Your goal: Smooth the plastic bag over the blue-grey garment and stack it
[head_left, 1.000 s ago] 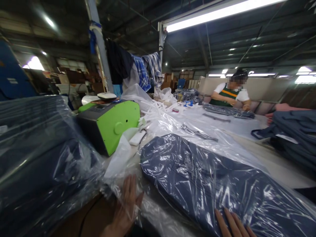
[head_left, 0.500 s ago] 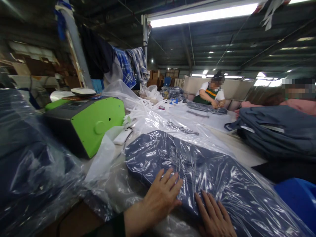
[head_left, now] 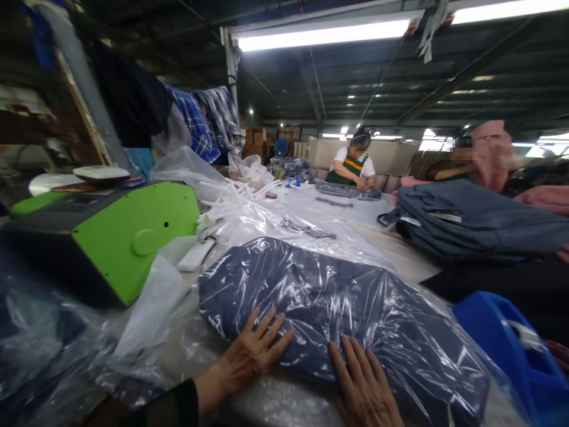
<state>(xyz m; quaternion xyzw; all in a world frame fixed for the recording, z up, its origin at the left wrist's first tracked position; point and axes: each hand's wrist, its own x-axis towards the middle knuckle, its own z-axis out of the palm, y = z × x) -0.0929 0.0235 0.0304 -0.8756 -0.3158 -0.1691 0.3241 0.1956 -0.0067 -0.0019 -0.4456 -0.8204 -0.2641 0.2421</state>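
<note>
Newly on near edge of wrapped bundle (head_left: 311, 284): left hand (head_left: 252, 350), spread like right hand (head_left: 365, 382), green machine (head_left: 140, 231) apart

The bundle (head_left: 306, 279) is navy, the machine panel (head_left: 113, 237) green, the cloth (head_left: 192, 123) blue plaid.

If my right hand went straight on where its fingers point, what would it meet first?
The wrapped bundle, which your right hand seems to touch; beyond its far edge, perhaps the dark strip, though depth is unclear.

Green-sided machine (head_left: 140, 237) is sitting on bench (head_left: 411, 261), white device (head_left: 101, 174) resting atop, plaid cloths (head_left: 194, 126) are hanging behind, tube light (head_left: 324, 35) is glowing overhead.
</note>
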